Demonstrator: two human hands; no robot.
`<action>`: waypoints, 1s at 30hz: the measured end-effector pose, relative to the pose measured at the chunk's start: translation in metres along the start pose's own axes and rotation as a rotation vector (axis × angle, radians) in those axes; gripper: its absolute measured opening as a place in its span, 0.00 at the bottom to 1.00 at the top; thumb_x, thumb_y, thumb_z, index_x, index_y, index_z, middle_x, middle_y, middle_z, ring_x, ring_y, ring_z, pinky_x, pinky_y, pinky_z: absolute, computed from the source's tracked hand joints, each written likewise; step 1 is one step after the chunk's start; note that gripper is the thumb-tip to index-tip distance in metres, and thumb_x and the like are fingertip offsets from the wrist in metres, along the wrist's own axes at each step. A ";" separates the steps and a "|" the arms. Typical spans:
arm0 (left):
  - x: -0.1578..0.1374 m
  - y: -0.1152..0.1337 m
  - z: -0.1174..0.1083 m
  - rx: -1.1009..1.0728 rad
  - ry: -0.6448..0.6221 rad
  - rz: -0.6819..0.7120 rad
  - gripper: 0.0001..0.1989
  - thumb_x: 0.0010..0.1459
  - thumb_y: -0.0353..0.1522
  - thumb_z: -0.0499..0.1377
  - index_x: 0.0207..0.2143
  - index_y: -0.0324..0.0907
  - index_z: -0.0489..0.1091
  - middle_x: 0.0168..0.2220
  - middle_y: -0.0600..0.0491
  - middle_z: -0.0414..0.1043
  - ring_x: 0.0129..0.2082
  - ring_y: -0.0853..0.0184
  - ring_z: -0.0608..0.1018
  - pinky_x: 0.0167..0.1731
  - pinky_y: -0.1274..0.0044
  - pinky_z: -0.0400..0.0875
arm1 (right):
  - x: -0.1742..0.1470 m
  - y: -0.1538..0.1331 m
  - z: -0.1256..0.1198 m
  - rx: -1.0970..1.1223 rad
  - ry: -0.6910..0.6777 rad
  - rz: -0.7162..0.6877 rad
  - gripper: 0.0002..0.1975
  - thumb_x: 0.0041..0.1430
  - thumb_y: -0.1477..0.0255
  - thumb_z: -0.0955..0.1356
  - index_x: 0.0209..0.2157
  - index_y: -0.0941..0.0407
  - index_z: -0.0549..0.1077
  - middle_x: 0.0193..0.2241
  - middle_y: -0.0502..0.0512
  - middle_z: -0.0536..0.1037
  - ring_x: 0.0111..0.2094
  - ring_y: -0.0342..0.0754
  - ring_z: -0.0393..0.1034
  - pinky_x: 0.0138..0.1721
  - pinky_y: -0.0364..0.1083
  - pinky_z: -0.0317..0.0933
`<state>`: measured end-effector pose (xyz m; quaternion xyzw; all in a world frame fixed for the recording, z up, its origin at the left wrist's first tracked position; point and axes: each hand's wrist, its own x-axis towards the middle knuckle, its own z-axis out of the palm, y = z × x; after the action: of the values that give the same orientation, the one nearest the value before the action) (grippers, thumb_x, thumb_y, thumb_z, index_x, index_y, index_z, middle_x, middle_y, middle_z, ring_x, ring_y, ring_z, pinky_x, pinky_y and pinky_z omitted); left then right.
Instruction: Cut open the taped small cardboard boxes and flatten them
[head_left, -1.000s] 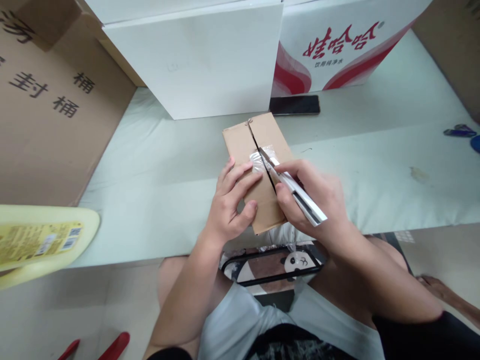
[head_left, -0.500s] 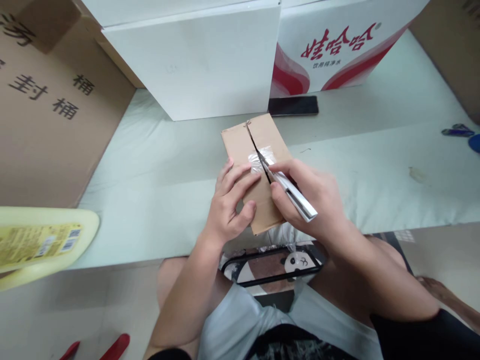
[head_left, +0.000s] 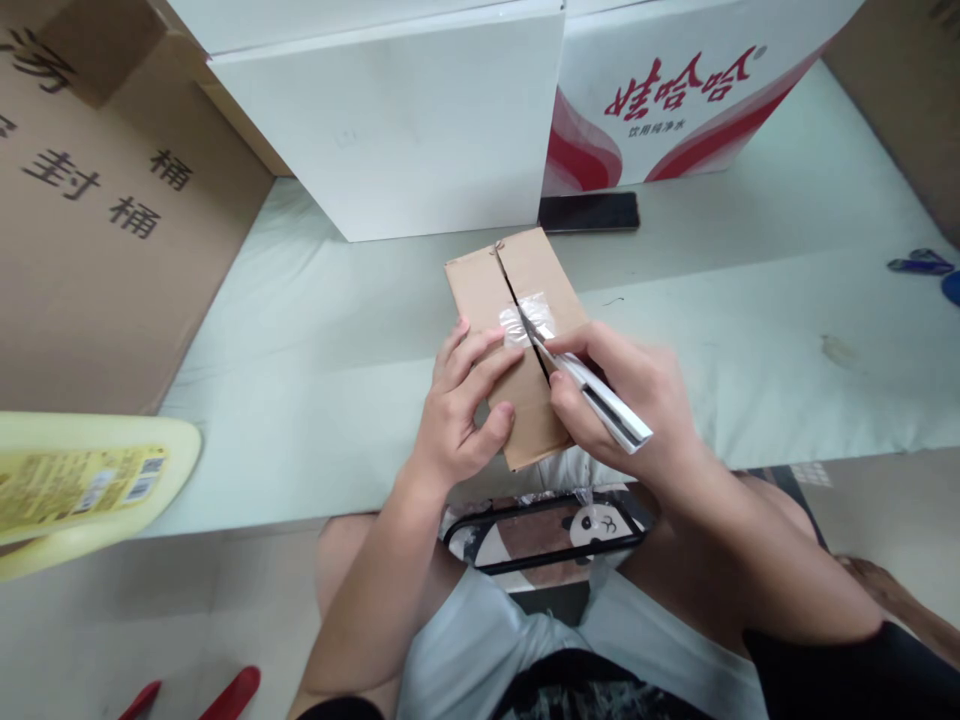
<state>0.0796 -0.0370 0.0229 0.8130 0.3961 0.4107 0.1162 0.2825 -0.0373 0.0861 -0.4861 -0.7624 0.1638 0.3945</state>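
Observation:
A small brown cardboard box (head_left: 536,265) lies on the pale green cloth, with a dark seam running along its top. Clear tape (head_left: 537,312) spans the middle of that seam. My left hand (head_left: 465,410) rests on the box's left side, its fingers spread flat over the cardboard. In my right hand (head_left: 630,400) is a white utility knife (head_left: 600,397), gripped between thumb and fingers. Its blade points up and left, with the tip at the seam beside the tape. How deep the tip sits I cannot tell.
Beyond the box stand a white carton (head_left: 420,140) and a red-and-white carton (head_left: 675,120), with a black phone (head_left: 589,211) before them. A large brown carton (head_left: 97,270) and a pale yellow bottle (head_left: 97,480) are at left. Blue-handled scissors (head_left: 926,264) lie far right.
The knife's handle end has swung slightly right and down, along with my right hand. My left hand and the box keep their places.

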 end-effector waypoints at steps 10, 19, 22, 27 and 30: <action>0.000 -0.001 0.000 0.010 0.009 0.014 0.22 0.73 0.43 0.49 0.63 0.48 0.67 0.62 0.46 0.69 0.67 0.54 0.68 0.72 0.52 0.54 | -0.002 0.001 -0.002 0.019 -0.008 0.019 0.04 0.57 0.70 0.65 0.33 0.54 0.72 0.21 0.47 0.75 0.18 0.40 0.62 0.23 0.41 0.57; 0.001 0.001 0.000 -0.004 0.025 0.024 0.21 0.73 0.42 0.49 0.62 0.45 0.68 0.61 0.45 0.70 0.67 0.56 0.68 0.72 0.56 0.55 | -0.003 0.001 -0.006 0.033 -0.027 -0.051 0.03 0.57 0.72 0.65 0.31 0.54 0.70 0.19 0.46 0.71 0.17 0.39 0.60 0.21 0.40 0.55; 0.001 0.001 -0.001 0.008 0.023 0.023 0.21 0.73 0.43 0.49 0.62 0.46 0.68 0.62 0.45 0.70 0.67 0.56 0.68 0.72 0.56 0.55 | -0.003 0.000 -0.007 0.033 -0.018 -0.065 0.03 0.57 0.72 0.65 0.30 0.55 0.70 0.19 0.46 0.70 0.17 0.38 0.60 0.21 0.40 0.55; 0.001 -0.001 -0.002 0.012 0.030 0.037 0.21 0.73 0.41 0.49 0.61 0.45 0.69 0.61 0.45 0.70 0.66 0.56 0.70 0.72 0.57 0.55 | -0.010 -0.007 -0.016 0.070 0.019 -0.153 0.04 0.57 0.73 0.65 0.28 0.55 0.69 0.17 0.46 0.66 0.17 0.37 0.57 0.19 0.39 0.52; -0.001 -0.004 -0.002 0.007 0.046 0.045 0.21 0.72 0.41 0.49 0.61 0.44 0.69 0.62 0.44 0.70 0.66 0.56 0.69 0.72 0.57 0.55 | -0.024 -0.014 -0.033 0.081 0.031 -0.130 0.04 0.59 0.72 0.65 0.30 0.54 0.70 0.19 0.47 0.68 0.19 0.40 0.59 0.21 0.42 0.53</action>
<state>0.0752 -0.0355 0.0217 0.8125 0.3816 0.4303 0.0950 0.3044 -0.0698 0.1053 -0.4218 -0.7787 0.1612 0.4355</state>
